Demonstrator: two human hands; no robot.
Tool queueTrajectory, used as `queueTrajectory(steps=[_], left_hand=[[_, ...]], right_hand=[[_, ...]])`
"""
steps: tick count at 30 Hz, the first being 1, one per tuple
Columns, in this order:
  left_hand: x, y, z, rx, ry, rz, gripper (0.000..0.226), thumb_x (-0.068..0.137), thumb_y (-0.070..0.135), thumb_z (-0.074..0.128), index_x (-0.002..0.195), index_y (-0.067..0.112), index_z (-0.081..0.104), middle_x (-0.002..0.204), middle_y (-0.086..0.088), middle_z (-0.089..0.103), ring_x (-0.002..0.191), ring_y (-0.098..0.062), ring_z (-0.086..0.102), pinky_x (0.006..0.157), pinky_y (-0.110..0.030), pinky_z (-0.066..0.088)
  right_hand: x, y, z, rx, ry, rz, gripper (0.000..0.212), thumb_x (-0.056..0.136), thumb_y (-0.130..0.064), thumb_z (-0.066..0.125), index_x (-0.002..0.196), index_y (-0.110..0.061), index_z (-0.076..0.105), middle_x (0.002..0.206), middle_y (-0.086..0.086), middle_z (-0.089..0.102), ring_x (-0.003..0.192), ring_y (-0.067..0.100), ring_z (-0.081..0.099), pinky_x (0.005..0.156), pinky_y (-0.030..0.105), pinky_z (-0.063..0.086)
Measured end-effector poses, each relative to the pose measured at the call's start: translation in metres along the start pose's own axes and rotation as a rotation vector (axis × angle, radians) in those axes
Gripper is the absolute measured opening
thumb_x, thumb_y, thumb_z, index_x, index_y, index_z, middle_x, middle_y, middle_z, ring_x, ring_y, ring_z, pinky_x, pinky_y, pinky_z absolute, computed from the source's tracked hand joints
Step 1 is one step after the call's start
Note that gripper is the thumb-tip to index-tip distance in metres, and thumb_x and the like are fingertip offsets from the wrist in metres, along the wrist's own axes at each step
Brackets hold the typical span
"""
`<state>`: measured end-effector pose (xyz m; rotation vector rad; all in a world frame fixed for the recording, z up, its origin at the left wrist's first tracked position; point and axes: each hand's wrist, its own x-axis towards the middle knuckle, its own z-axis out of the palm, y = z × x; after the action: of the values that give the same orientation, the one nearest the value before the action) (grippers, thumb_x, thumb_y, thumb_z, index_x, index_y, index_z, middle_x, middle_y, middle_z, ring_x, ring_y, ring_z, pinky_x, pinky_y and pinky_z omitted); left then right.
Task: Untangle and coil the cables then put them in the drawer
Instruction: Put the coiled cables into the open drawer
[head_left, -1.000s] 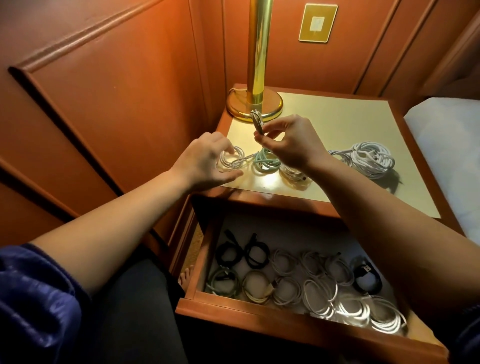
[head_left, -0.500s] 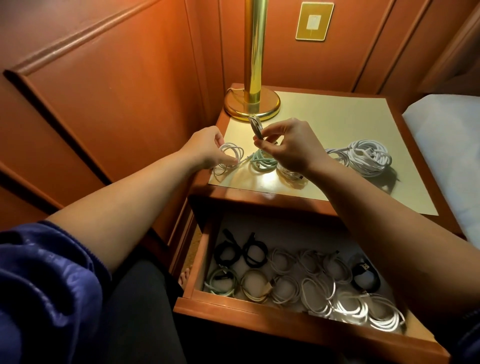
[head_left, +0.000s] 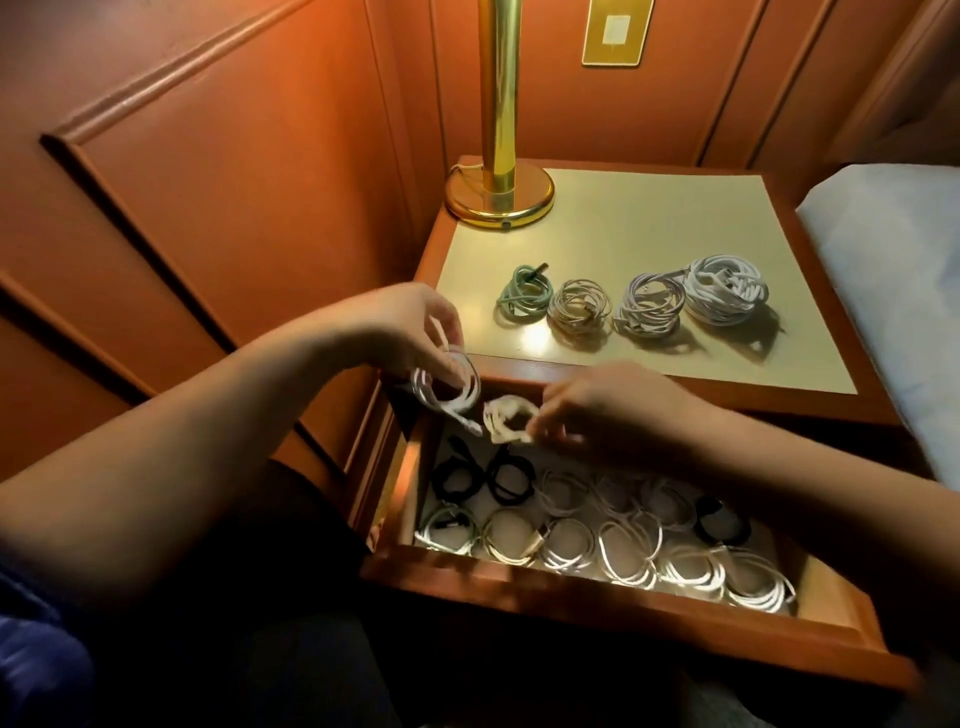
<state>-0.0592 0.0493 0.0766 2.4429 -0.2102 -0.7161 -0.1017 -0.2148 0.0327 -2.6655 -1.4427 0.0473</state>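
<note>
My left hand (head_left: 410, 327) holds a white coiled cable (head_left: 447, 392) over the back left corner of the open drawer (head_left: 597, 597). My right hand (head_left: 613, 410) pinches a small cream coil (head_left: 506, 426) just right of it, also above the drawer. Inside the drawer lie several coiled cables (head_left: 597, 535), white and black, in rows. On the nightstand top (head_left: 649, 228) sit a green coil (head_left: 522, 296), a beige coil (head_left: 579, 312), a white coil (head_left: 647, 312) and a larger white bundle (head_left: 724, 283).
A brass lamp base (head_left: 498, 195) with its pole stands at the nightstand's back left corner. Wood panelling rises on the left and behind, with a brass wall plate (head_left: 615, 34). A bed's white edge (head_left: 893, 291) lies to the right. My dark lap is below.
Both hands came down off the nightstand top toward the drawer, each carrying a coil. The green coil now lies free on the top. The camera tilted down.
</note>
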Motion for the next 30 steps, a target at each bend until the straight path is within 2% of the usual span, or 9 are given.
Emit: queueTrajectory(steps=[3,5,8,11,18,21,24,27,30], left_hand=[[0.003,0.003,0.038,0.079,-0.144,0.011,0.033,0.072,0.027,0.093,0.096,0.023,0.070,0.085,0.003,0.078,0.073,-0.014,0.076,0.066,-0.035,0.063],[0.010,0.001,0.066,0.222,-0.184,0.064,0.032,0.070,0.025,0.093,0.090,0.024,0.067,0.081,0.004,0.075,0.071,-0.012,0.072,0.062,-0.029,0.059],[0.024,-0.008,0.100,0.511,-0.158,0.211,0.031,0.064,0.025,0.090,0.078,0.025,0.062,0.081,0.009,0.063,0.074,-0.013,0.061,0.059,-0.031,0.051],[0.038,-0.018,0.121,0.745,-0.242,0.211,0.033,0.066,0.026,0.086,0.076,0.025,0.055,0.081,0.005,0.058,0.078,-0.021,0.059,0.059,-0.034,0.047],[0.058,-0.027,0.147,0.848,-0.509,0.173,0.036,0.076,0.023,0.085,0.106,0.009,0.071,0.101,-0.012,0.072,0.086,-0.031,0.065,0.065,-0.035,0.045],[0.059,-0.027,0.136,0.807,-0.526,0.191,0.040,0.068,0.029,0.091,0.100,0.014,0.074,0.096,-0.007,0.073,0.085,-0.027,0.066,0.072,-0.039,0.057],[0.055,-0.025,0.124,0.775,-0.542,0.203,0.048,0.065,0.031,0.095,0.106,0.016,0.075,0.100,-0.001,0.074,0.085,-0.019,0.065,0.071,-0.032,0.056],[0.051,-0.014,0.109,0.728,-0.537,0.210,0.063,0.065,0.043,0.094,0.119,0.019,0.071,0.109,0.003,0.072,0.095,-0.016,0.067,0.081,-0.036,0.059],[0.045,0.000,0.089,0.581,-0.407,0.234,0.054,0.077,0.051,0.085,0.122,0.026,0.069,0.114,0.007,0.069,0.100,-0.012,0.065,0.089,-0.035,0.058]], right_hand=[[-0.023,-0.016,0.025,-0.099,-0.178,-0.025,0.022,0.098,-0.043,0.054,0.096,-0.034,0.074,0.092,-0.008,0.069,0.078,0.024,0.068,0.056,0.027,0.041],[-0.029,-0.024,0.038,-0.123,-0.260,-0.015,0.022,0.099,-0.040,0.054,0.100,-0.031,0.073,0.096,-0.005,0.069,0.083,0.029,0.069,0.058,0.028,0.035],[-0.025,-0.032,0.054,-0.151,-0.333,0.012,0.021,0.100,-0.035,0.054,0.102,-0.027,0.073,0.099,-0.002,0.071,0.089,0.033,0.070,0.061,0.030,0.038],[-0.014,-0.039,0.069,-0.198,-0.389,-0.025,0.022,0.101,-0.028,0.052,0.100,-0.020,0.072,0.104,0.004,0.072,0.093,0.036,0.071,0.063,0.032,0.040],[0.006,-0.050,0.078,-0.202,-0.497,-0.008,0.018,0.099,-0.024,0.057,0.103,-0.014,0.072,0.104,0.009,0.073,0.094,0.037,0.071,0.063,0.035,0.040],[0.011,-0.039,0.055,-0.132,-0.428,0.118,0.020,0.093,-0.032,0.063,0.108,-0.023,0.074,0.101,0.006,0.072,0.091,0.035,0.070,0.063,0.033,0.044],[0.019,-0.016,0.021,-0.069,-0.215,0.223,0.026,0.089,-0.046,0.065,0.109,-0.034,0.076,0.097,-0.006,0.075,0.090,0.025,0.071,0.071,0.031,0.055],[0.037,0.013,-0.008,-0.041,0.077,0.374,0.032,0.092,-0.046,0.069,0.121,-0.031,0.073,0.104,-0.002,0.074,0.098,0.024,0.069,0.077,0.033,0.053],[0.063,0.039,-0.022,-0.161,0.223,0.465,0.037,0.095,-0.042,0.068,0.122,-0.019,0.072,0.109,0.006,0.071,0.101,0.029,0.064,0.078,0.036,0.046]])
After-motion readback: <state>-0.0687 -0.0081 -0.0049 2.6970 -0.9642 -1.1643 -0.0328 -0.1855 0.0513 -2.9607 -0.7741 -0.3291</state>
